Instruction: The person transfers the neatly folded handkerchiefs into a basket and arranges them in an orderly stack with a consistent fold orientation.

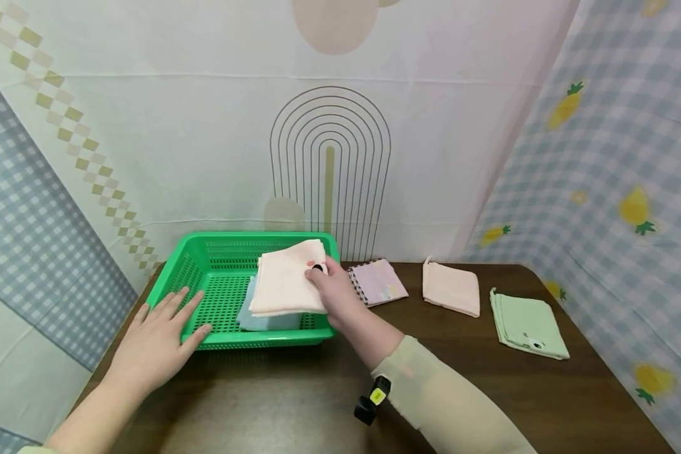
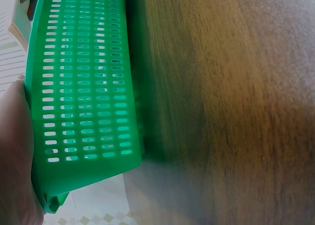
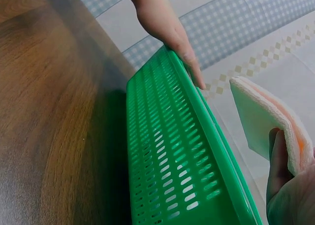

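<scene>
A green slotted basket [image 1: 221, 246] stands at the table's back left. My right hand [image 1: 331, 287] grips a folded pink cloth [image 1: 285, 280] over the basket's right half, above a pale blue folded cloth [image 1: 248, 318] lying inside. In the right wrist view the pink cloth [image 3: 268, 119] is pinched by my thumb just above the basket rim [image 3: 197, 116]. My left hand [image 1: 159, 331] rests flat with straight fingers on the basket's front left corner; the left wrist view shows the palm [image 2: 15, 151] against the basket wall [image 2: 83, 87].
On the dark wooden table [image 1: 318, 403] lie a small spiral notebook [image 1: 378, 282], a folded pink cloth [image 1: 451, 288] and a folded green cloth [image 1: 529, 323] to the right. Patterned fabric walls enclose the back and sides.
</scene>
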Tool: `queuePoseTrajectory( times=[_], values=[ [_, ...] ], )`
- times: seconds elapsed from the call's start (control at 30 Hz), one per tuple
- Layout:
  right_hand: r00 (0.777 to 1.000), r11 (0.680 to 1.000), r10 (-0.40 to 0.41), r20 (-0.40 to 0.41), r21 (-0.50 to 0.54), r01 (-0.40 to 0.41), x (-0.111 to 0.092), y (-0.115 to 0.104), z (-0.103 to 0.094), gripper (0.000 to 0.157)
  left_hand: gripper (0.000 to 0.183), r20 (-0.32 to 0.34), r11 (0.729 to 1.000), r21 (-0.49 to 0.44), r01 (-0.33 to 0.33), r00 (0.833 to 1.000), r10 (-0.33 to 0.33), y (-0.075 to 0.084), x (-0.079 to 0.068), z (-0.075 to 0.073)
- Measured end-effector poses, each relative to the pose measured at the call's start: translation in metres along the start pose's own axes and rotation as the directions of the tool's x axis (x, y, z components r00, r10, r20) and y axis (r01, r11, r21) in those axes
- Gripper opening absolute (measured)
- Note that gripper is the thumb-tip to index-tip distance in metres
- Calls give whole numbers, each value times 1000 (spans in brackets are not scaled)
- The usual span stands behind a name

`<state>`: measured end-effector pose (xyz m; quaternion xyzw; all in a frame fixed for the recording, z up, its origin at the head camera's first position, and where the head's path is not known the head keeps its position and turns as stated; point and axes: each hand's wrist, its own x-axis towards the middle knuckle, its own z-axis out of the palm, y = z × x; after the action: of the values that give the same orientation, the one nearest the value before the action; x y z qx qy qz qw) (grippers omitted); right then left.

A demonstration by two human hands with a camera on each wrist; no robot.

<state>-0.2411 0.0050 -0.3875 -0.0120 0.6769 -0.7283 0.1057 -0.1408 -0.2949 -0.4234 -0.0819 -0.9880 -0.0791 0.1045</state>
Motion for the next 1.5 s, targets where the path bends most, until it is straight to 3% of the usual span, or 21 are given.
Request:
queuePoseTrajectory(
  times=[0.57, 0.9, 1.5],
  values=[
    [1000, 1000, -12, 18, -7, 13, 7, 3, 16, 28, 76, 7, 1000, 2, 5, 1000, -5, 0, -2, -1],
    [1000, 1000, -6, 14, -24, 6, 14, 5, 20, 33, 75, -2, 1000, -6, 5, 1000, -5, -1, -3, 1],
    [1000, 989, 22, 20, -148, -19, 27, 5, 30, 37, 75, -9, 1000, -9, 4, 1000, -4, 1, 0, 0]
  ],
)
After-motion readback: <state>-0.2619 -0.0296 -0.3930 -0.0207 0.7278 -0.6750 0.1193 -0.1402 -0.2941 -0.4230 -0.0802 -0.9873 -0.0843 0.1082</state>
